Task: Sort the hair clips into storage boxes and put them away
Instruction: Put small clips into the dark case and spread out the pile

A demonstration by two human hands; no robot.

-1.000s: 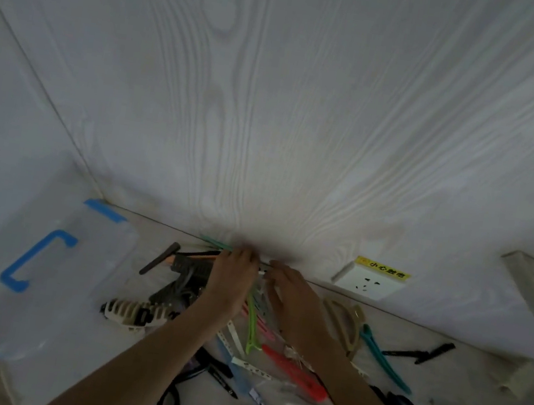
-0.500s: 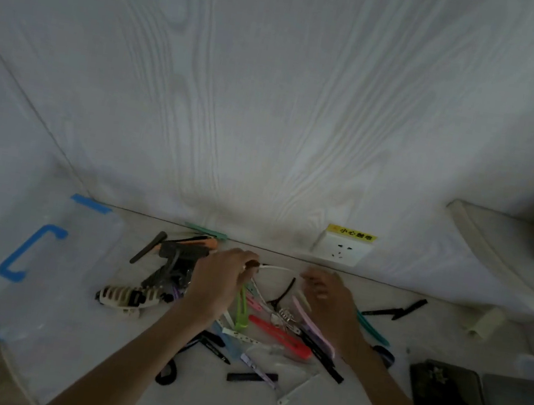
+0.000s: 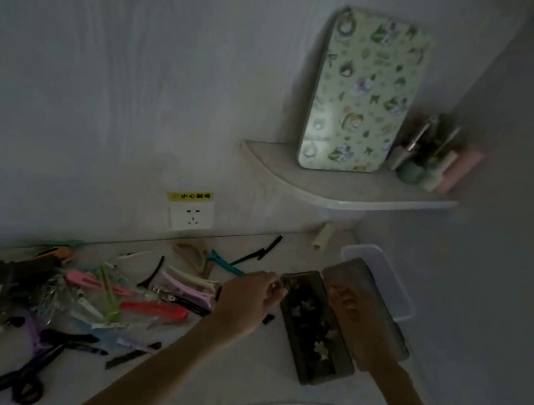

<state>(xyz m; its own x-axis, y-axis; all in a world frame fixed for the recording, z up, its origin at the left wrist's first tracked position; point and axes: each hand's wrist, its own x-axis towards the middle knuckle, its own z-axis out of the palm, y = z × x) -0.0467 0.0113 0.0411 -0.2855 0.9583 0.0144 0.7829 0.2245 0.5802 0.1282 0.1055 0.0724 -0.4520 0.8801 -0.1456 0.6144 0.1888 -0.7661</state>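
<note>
Dim white desk [image 3: 231,387]: hair clips [image 3: 127,296] lay heaped at left. Left hand [image 3: 249,298] pinched something small, unidentifiable, at the open dark box [image 3: 315,334]. Right hand [image 3: 352,307] rested, fingers relaxed, on its lid [image 3: 389,328].

Looks like someone's bedroom or dorm nook, a little built-in desk corner at home. The white wood-grain desk [image 3: 232,381] butts up against matching wall panels, with a wall socket [image 3: 190,217] under a yellow warning sticker mid-frame. Upper right there's a rounded corner shelf [image 3: 329,191] holding a green cartoon-print case [image 3: 362,91] and a cup of small toiletries [image 3: 418,155]. Hair clips [image 3: 114,290] and scissors [image 3: 36,365] are scattered lower left. Lighting is dim.
</note>
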